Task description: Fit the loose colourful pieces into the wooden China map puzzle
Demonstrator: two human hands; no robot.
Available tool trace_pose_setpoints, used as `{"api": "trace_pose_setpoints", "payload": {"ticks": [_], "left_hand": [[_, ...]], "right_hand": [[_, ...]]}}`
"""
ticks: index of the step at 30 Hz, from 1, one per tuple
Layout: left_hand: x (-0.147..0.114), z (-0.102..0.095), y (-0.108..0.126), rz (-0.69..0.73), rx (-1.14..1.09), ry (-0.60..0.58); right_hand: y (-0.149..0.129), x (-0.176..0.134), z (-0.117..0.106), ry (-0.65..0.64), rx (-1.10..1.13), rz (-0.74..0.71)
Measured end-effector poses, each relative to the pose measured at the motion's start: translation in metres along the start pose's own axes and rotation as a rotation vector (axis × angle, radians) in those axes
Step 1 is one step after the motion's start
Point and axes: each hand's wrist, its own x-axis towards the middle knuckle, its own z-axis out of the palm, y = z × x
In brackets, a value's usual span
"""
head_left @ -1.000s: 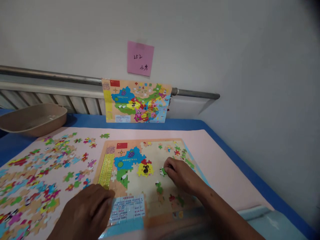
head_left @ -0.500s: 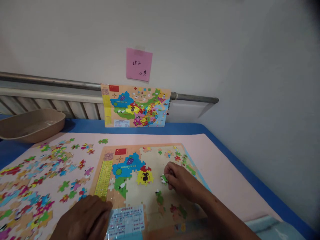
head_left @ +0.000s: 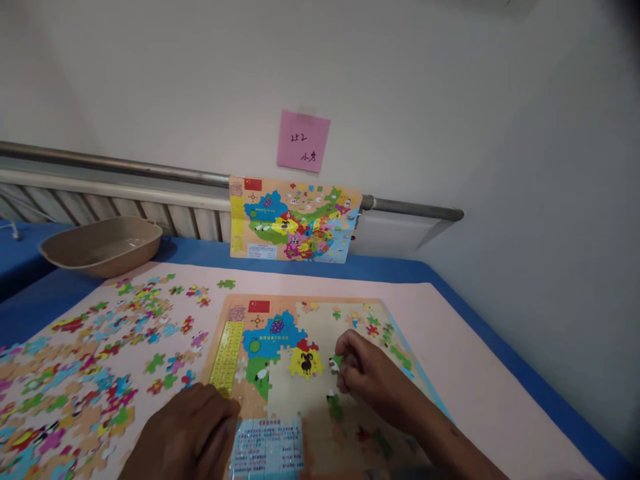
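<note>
My right hand [head_left: 373, 377] is closed in a pinch on a green and white puzzle piece [head_left: 334, 363], over the bare middle of the puzzle board [head_left: 285, 393]. Just left of that piece lies a yellow section with a black ram [head_left: 306, 363]. Joined pieces fill the board's left side, including a blue section with grapes [head_left: 270, 337] and a green one with a white bird [head_left: 260, 377]. My left hand [head_left: 185, 433] rests at the board's lower left edge, its fingers curled together. Whatever may be under those fingers is hidden.
Many loose puzzle pieces [head_left: 75, 373] spread over the pink sheet at left. A beige basin [head_left: 103, 250] stands behind them. The printed map picture [head_left: 295, 220] hangs from a metal pipe [head_left: 420, 209] below a pink note [head_left: 303, 141]. Some loose pieces [head_left: 393, 340] lie on the board's right side.
The whole view has shifted, so the scene sits further right. My right hand, still pinching the piece, is slightly nearer the ram section. My left hand stays at the board's edge.
</note>
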Motion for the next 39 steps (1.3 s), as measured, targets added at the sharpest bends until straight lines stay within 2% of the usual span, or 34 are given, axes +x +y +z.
{"api": "trace_pose_setpoints", "payload": {"ticks": [4, 8, 14, 25, 33, 39], "left_hand": [[0.006, -0.005, 0.005, -0.023, -0.017, 0.001], [0.013, -0.012, 0.012, -0.075, -0.047, -0.004], [0.01, -0.01, 0.009, -0.13, -0.1, -0.015], [0.012, -0.01, 0.009, -0.126, -0.073, -0.02], [0.01, -0.01, 0.01, -0.12, -0.061, -0.033], [0.008, -0.01, 0.011, -0.132, -0.053, -0.071]], "right_hand": [[-0.002, 0.003, 0.006, 0.012, -0.017, -0.046], [-0.016, 0.007, 0.011, -0.006, 0.007, -0.045], [-0.032, 0.021, 0.023, -0.078, 0.007, -0.055], [-0.031, 0.036, 0.05, -0.061, -0.075, -0.117], [-0.033, 0.033, 0.055, -0.075, 0.006, -0.06], [-0.031, 0.032, 0.056, -0.09, -0.061, -0.108]]}}
